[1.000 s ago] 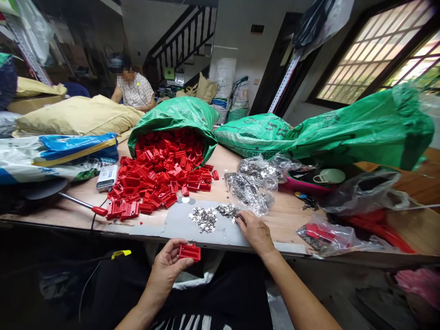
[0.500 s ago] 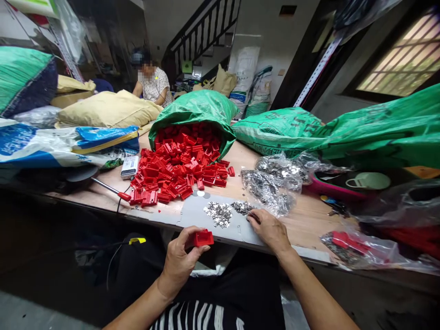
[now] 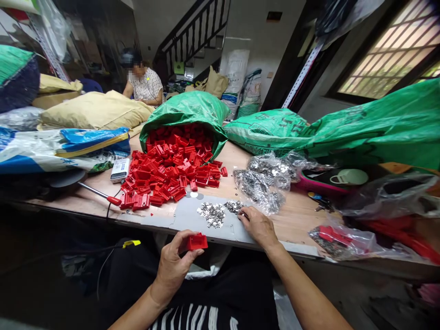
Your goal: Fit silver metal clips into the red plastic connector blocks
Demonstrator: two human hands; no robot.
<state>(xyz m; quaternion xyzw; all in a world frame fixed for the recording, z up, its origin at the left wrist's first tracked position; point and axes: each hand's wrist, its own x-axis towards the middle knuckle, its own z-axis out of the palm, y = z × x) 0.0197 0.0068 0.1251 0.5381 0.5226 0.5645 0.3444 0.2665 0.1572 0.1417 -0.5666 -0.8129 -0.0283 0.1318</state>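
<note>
Turned in the grip since the first frame, a small, open-sided red plastic housing [image 3: 197, 241] has been tilted so that more of its hollow is shown; the right hand has been kept at the metal pieces. By the left hand [image 3: 174, 260], nearest the body, the housing is held at its left end, thumb below and fingers above, clear of the wooden-topped bench [image 3: 295, 222] and close to its near edge. From its thin moulded walls it is judged light, fairly stiff and a little slick, not fragile unless squeezed hard; it is best gripped by the outer faces at one end, with the hollow left uncovered.

Beyond the housing and to its right, the right hand [image 3: 259, 229] is rested at the edge of a small, darker pile of metal pieces [image 3: 233, 207]. Its fingertips are drawn narrow; whether a piece is pinched cannot be told. Just left of that pile, a brighter pile of flat silvery pieces [image 3: 211, 215] is spread on a flat grey sheet [image 3: 184, 219]. Such pieces are judged thin, stiff and slippery, best taken by their edges.

Farther off, a loose heap of red plastic housings [image 3: 161, 176] is spilled from a green woven sack [image 3: 189, 107].
</note>
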